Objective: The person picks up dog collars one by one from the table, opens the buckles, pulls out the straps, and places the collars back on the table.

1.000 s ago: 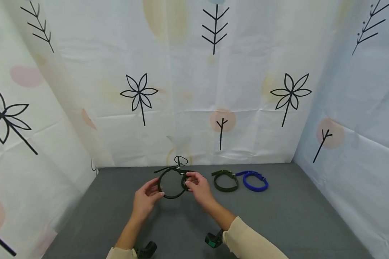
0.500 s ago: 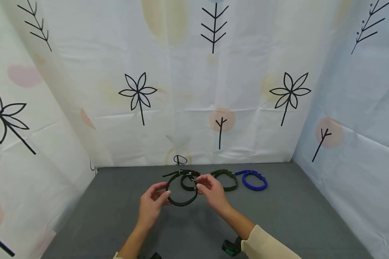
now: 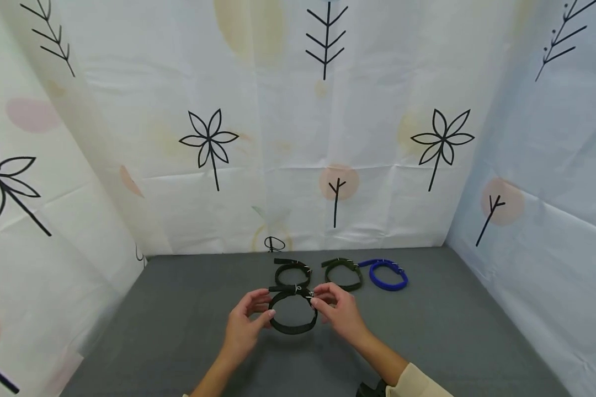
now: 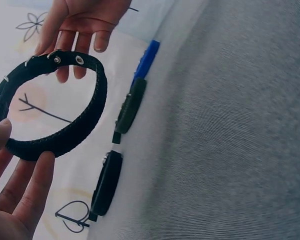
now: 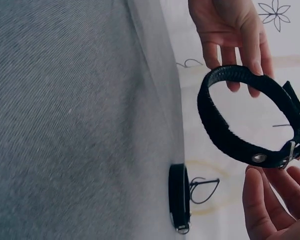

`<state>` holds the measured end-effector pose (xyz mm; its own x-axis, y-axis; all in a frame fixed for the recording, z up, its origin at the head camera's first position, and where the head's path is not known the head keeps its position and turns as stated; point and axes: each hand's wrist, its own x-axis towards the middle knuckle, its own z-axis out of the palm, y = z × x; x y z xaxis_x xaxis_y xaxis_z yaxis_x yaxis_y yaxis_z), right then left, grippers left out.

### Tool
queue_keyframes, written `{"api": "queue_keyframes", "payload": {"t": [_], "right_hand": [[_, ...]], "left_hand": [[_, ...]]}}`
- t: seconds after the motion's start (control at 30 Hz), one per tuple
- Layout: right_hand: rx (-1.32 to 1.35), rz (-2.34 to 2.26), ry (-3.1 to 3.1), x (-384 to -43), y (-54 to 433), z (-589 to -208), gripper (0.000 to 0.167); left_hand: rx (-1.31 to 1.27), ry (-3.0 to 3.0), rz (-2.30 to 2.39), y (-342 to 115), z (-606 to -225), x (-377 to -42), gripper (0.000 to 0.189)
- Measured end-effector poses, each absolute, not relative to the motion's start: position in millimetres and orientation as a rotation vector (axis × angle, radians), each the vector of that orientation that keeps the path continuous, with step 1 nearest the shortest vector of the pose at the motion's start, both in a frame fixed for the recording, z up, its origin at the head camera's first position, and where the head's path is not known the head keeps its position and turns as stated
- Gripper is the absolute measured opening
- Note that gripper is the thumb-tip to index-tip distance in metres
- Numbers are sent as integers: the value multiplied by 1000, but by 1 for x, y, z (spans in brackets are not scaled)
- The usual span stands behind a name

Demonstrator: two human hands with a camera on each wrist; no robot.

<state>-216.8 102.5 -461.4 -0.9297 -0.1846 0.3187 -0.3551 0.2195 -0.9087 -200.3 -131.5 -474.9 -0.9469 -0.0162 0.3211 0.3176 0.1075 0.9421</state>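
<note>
Both hands hold a buckled black collar (image 3: 293, 330), raised above the grey table and bent into a ring. My left hand (image 3: 248, 322) pinches its left side between thumb and fingers. At the buckle end, my right hand (image 3: 342, 314) grips the opposite side. The right wrist view shows a metal buckle and a round rivet on the held collar (image 5: 215, 125), close to the right thumb and fingers. A second black collar (image 3: 278, 275) lies on the table just behind the held one.
A dark green collar (image 3: 345, 287) and a blue collar (image 3: 388, 286) lie to the right of the second black one, in a row near the back of the grey table (image 3: 452, 331). Patterned white cloth walls (image 3: 278, 138) enclose the back and sides.
Both hands have brought the held black collar to the right and closer to the body. It overlapped the second black collar before; that one now shows behind it. The other collars stay put.
</note>
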Motion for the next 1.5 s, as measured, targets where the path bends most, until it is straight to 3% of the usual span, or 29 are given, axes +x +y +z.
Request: {"api": "queue_keyframes", "payload": {"t": [0.4, 0.93, 1.5], "right_hand": [[683, 1495, -2382, -219, 103, -466, 20], [997, 1110, -2391, -220, 100, -472, 22], [893, 1287, -2378, -219, 101, -472, 13]], "left_hand": [[-374, -2224, -1824, -125, -489, -201, 45], [-758, -2408, -1017, -112, -477, -202, 39], [-600, -2339, -1159, -104, -481, -204, 27]]}}
